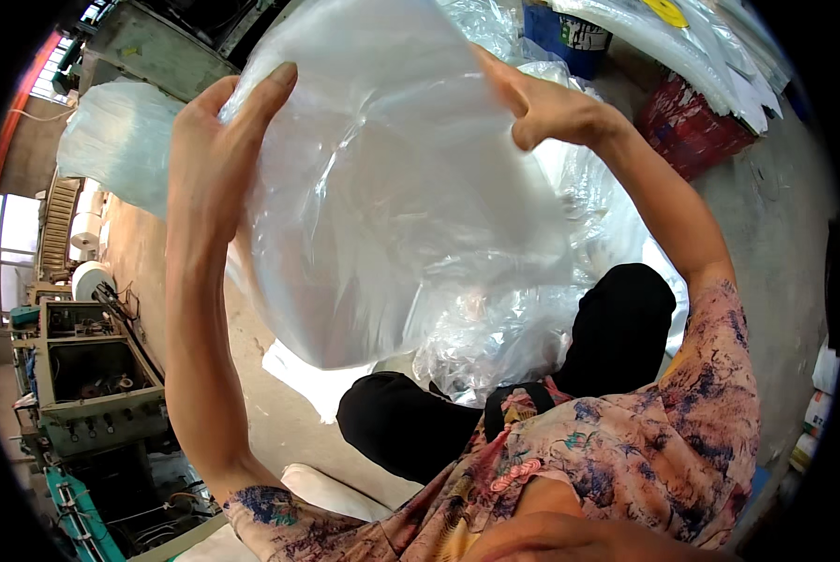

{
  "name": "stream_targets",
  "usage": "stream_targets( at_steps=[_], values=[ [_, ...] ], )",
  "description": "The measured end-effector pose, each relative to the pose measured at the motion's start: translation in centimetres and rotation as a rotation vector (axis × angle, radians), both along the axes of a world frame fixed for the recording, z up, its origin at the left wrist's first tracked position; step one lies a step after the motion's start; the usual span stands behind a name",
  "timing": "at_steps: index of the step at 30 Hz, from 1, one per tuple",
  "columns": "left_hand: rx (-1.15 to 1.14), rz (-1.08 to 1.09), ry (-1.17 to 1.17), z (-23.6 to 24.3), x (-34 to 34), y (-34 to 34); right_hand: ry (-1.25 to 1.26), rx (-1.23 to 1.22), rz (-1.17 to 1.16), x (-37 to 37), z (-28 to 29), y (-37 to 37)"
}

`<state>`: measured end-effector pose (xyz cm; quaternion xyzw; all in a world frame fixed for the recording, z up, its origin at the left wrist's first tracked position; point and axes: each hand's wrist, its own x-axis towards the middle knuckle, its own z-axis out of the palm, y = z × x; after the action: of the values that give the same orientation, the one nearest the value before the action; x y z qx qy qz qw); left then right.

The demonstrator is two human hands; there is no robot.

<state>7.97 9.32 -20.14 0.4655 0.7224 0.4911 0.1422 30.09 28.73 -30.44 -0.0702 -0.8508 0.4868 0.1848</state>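
Note:
A large, translucent plastic sheet [382, 197] is held up in front of me, its lower edge hanging above my knees. At its left edge my left hand [228, 122] grips it, thumb lying over the near face and the other fingers mostly hidden behind. My right hand [556, 108] is closed on the right edge of the same sheet; its fingertips are partly out of sight behind the plastic. Whether the sheet is a single layer, a bag or several layers I cannot tell. Crumpled clear plastic film [495, 337] lies below and behind it, around my knees.
A dark red container [687, 122] at the far right has flat plastic sheets [663, 42] on top. Behind stands a blue bucket [565, 42]. Machinery [101, 375] lines the left side, with white rolls [90, 279] beyond. A pale plastic bundle [120, 140] sits at far left.

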Motion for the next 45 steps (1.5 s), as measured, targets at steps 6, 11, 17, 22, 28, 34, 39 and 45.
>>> stream_targets(
  at_steps=[6, 11, 17, 22, 28, 34, 39, 45],
  values=[
    [0.041, -0.234, 0.379, 0.9, 2.4, -3.7, 0.085, -0.049, -0.09, -1.6, 1.8, -2.6],
    [0.104, -0.376, 0.491, 0.9, 1.4, -6.3, 0.138, -0.053, 0.12, -3.0, 2.2, -1.0],
    [-0.116, -0.248, 0.446, 1.0, -0.6, -7.1, 0.159, 0.163, 0.129, -5.4, 3.1, -4.0],
    [-0.24, -0.043, -0.135, -1.2, -1.1, -6.9, 0.057, 0.03, 0.185, -6.4, 2.4, -5.8],
    [-0.19, 0.014, 0.211, -1.7, 0.7, -6.5, -0.201, -0.146, 0.403, -4.9, 1.1, -4.6],
    [0.326, 0.443, 0.444, 2.0, -11.9, -23.4, -0.66, -0.023, 0.439, -4.6, -6.1, -0.1],
    [0.384, 0.686, -0.136, -1.8, -17.5, -34.6, -0.722, 0.143, 0.555, -3.0, -7.5, -1.9],
    [-0.181, 0.44, -0.068, -15.8, -21.0, -29.0, -0.377, 0.613, 0.173, -7.5, -9.8, 8.4]
  ],
)
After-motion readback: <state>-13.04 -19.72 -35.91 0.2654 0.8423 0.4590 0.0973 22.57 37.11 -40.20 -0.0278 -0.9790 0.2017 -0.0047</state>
